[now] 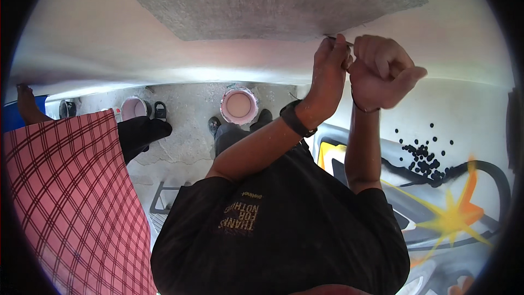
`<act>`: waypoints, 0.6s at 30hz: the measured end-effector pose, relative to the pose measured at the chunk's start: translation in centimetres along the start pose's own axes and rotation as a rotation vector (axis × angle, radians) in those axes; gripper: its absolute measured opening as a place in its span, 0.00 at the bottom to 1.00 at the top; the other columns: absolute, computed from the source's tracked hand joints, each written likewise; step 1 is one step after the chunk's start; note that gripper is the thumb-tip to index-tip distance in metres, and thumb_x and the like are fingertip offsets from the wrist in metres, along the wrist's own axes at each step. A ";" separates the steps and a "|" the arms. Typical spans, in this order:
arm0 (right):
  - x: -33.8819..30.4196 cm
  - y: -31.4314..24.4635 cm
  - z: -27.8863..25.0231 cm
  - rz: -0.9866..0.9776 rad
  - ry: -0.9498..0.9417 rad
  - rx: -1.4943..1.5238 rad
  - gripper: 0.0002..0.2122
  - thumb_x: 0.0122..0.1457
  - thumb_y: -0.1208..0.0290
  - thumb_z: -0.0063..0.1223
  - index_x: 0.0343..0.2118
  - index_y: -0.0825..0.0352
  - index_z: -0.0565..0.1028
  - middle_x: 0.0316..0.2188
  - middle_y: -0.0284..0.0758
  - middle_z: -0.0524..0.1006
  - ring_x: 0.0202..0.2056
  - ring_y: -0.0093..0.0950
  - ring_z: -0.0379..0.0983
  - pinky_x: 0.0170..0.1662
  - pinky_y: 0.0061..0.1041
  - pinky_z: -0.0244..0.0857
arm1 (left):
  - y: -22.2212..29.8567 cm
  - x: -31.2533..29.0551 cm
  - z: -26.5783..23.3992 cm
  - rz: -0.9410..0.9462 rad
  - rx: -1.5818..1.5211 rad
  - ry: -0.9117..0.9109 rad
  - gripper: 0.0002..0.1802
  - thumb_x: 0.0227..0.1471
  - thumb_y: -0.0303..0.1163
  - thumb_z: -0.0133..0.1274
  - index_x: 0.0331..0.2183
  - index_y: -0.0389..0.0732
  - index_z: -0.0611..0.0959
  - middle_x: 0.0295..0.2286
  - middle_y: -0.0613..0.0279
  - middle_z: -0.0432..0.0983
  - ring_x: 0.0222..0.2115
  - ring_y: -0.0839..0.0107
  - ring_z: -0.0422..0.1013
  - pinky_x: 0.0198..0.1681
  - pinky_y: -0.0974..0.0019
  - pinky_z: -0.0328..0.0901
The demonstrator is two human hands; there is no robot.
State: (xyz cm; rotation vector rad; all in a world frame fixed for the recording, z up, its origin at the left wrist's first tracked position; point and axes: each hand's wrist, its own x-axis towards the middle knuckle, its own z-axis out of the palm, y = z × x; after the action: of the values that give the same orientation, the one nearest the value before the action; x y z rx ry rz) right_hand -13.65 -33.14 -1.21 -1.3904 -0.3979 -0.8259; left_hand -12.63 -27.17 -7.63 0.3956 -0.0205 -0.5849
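Note:
Both my hands are raised close together against the wall, beside the lower right edge of its rough grey patch. Between them shows a thin flat tool, seen nearly edge-on; its kind and most of its length are hidden. My left hand is closed on it with the thumb pointing up, and a dark watch is on that wrist. My right hand is curled into a fist at the tool's other end, its thumb sticking out to the right.
A bucket of pale pinkish liquid stands on the floor near my feet, another bucket farther left by a slipper. Close on my left is a person in a pink checked shirt. A painted wall rises at right; a metal frame stands behind.

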 end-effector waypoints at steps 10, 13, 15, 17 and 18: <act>-0.4 -0.5 0.9 0.139 0.021 -0.035 0.21 0.61 0.56 0.29 0.13 0.61 0.56 0.11 0.30 0.55 0.16 0.25 0.45 0.25 0.30 0.42 | -1.2 0.1 -1.0 0.125 0.165 0.070 0.19 0.67 0.45 0.43 0.29 0.42 0.67 0.21 0.70 0.61 0.23 0.80 0.56 0.28 0.71 0.57; -0.4 -0.7 1.3 0.104 0.016 -0.073 0.20 0.61 0.60 0.29 0.13 0.60 0.57 0.10 0.29 0.56 0.16 0.24 0.45 0.24 0.30 0.43 | -1.1 0.4 -1.2 0.115 0.139 0.066 0.19 0.67 0.45 0.44 0.29 0.41 0.67 0.20 0.70 0.60 0.22 0.80 0.57 0.27 0.71 0.57; -0.4 0.2 1.4 0.114 0.232 -0.050 0.19 0.62 0.61 0.29 0.13 0.60 0.57 0.10 0.27 0.55 0.15 0.23 0.44 0.23 0.28 0.42 | -1.2 0.4 -1.3 0.112 0.086 0.077 0.19 0.67 0.44 0.44 0.29 0.41 0.67 0.20 0.70 0.60 0.22 0.79 0.57 0.27 0.71 0.57; -0.5 -0.2 1.1 0.091 0.174 0.027 0.19 0.61 0.61 0.30 0.13 0.60 0.57 0.09 0.29 0.55 0.14 0.23 0.45 0.22 0.29 0.44 | -0.7 0.4 -1.2 0.109 0.142 0.099 0.18 0.67 0.43 0.45 0.29 0.41 0.67 0.20 0.70 0.60 0.22 0.80 0.56 0.27 0.72 0.57; -0.4 -0.2 1.1 0.062 0.124 0.099 0.19 0.61 0.61 0.31 0.12 0.59 0.56 0.09 0.30 0.55 0.13 0.24 0.47 0.22 0.30 0.47 | -0.6 0.2 -1.0 0.159 0.173 0.078 0.18 0.67 0.42 0.45 0.28 0.41 0.66 0.20 0.70 0.60 0.22 0.80 0.55 0.27 0.72 0.57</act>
State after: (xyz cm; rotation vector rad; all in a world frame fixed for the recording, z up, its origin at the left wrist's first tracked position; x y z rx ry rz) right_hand -13.86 -31.98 -1.17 -1.2472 -0.2945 -0.8262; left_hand -12.63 -27.38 -8.76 0.5797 -0.0277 -0.4118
